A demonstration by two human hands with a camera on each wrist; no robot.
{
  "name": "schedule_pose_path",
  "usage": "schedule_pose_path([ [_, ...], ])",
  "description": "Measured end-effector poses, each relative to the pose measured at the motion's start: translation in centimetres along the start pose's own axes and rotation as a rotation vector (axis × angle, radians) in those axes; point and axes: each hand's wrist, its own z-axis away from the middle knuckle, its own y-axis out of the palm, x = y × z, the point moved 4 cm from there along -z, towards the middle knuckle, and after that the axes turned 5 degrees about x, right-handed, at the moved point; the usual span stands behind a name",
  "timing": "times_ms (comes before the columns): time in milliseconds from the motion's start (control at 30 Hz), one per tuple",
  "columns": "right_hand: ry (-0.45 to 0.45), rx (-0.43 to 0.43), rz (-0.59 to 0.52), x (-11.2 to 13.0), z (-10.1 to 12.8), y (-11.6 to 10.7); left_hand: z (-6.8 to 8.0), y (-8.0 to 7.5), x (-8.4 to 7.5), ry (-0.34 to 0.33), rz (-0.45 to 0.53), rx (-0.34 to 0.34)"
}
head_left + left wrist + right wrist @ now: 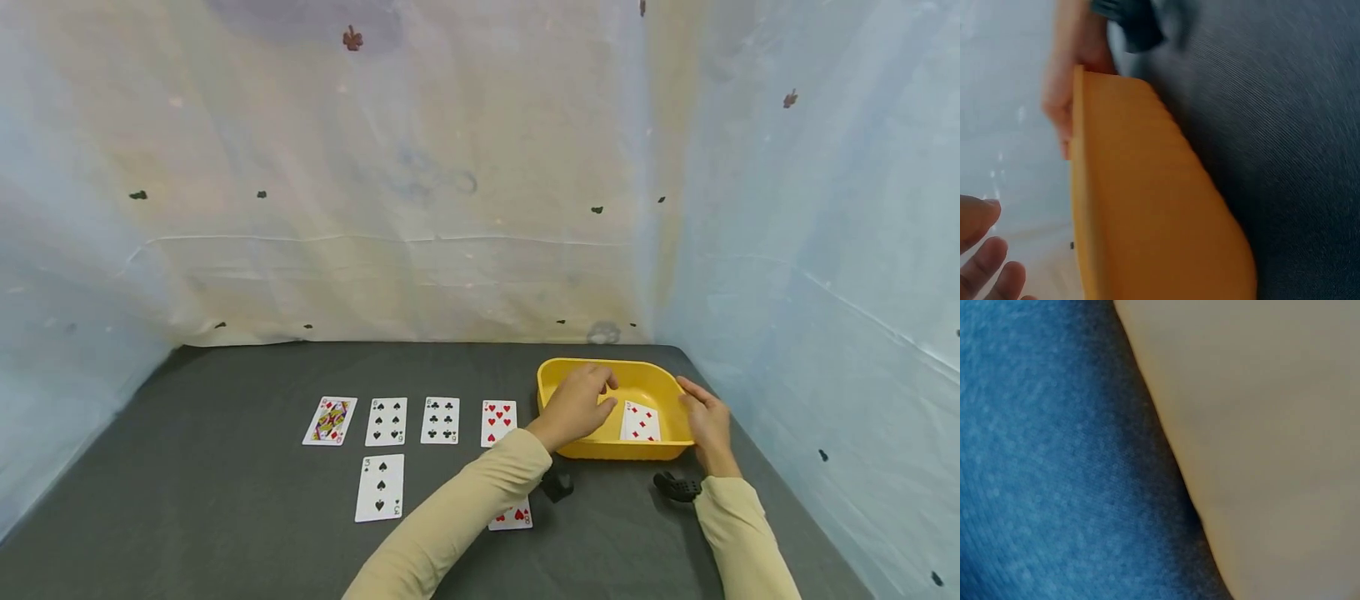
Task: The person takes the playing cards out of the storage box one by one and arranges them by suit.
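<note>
My left hand (576, 406) reaches over the left end of a yellow plastic tray (622, 450), its fingers loosely bent with nothing visible between them. Those fingers (988, 265) show at the lower left of the left wrist view, beside the tray's orange-looking side wall (1147, 187). At the tray's right end, my right hand (709, 423) grips the rim. A diamonds playing card (640, 422) lies face up inside the tray, towards the front. The right wrist view shows only cloth and a pale sleeve (1272, 450), with the hand out of sight.
Left of the tray, a row holds a queen of diamonds (330, 421), a spades card (386, 422), a clubs card (440, 420) and a seven of hearts (498, 419). Nearer lie a three of spades (379, 488) and a hearts card (513, 517), partly under my left sleeve.
</note>
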Motion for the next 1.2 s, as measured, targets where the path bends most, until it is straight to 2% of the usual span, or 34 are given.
schedule_pose_path([
  [133, 0.0, -0.004, 0.0, 0.0, 0.0, 0.1, -0.5, 1.3, -0.4, 0.016, -0.194, 0.035],
  [233, -0.01, -0.002, 0.005, 0.0, 0.0, 0.0, -1.1, 2.4, -0.5, 0.004, -0.319, 0.067],
  [367, -0.018, 0.007, 0.007, 0.1, 0.2, -0.4, -1.9, 3.8, -0.4, -0.029, -0.458, 0.151],
  [467, -0.015, -0.001, 0.005, 0.2, 0.3, -0.6, -2.4, 4.8, -0.5, -0.027, -0.499, 0.219],
  [667, -0.021, -0.002, -0.014, 0.2, 0.1, -0.4, -3.3, 6.2, -0.3, -0.002, -0.568, 0.309],
  [800, -0.024, 0.003, -0.036, 0.2, 0.1, 0.1, -3.7, 6.4, 0.3, 0.044, -0.647, 0.367],
  [1000, -0.027, -0.007, -0.041, 0.2, 0.1, 0.0, -4.0, 7.6, 0.8, 0.128, -0.705, 0.473],
  [1100, -0.024, -0.018, -0.053, 0.1, -0.1, 0.1, -3.9, 8.0, 1.2, 0.152, -0.758, 0.501],
  [1200, -0.014, -0.033, -0.065, 0.0, -0.1, 0.1, -3.7, 8.6, 1.9, 0.138, -0.813, 0.519],
])
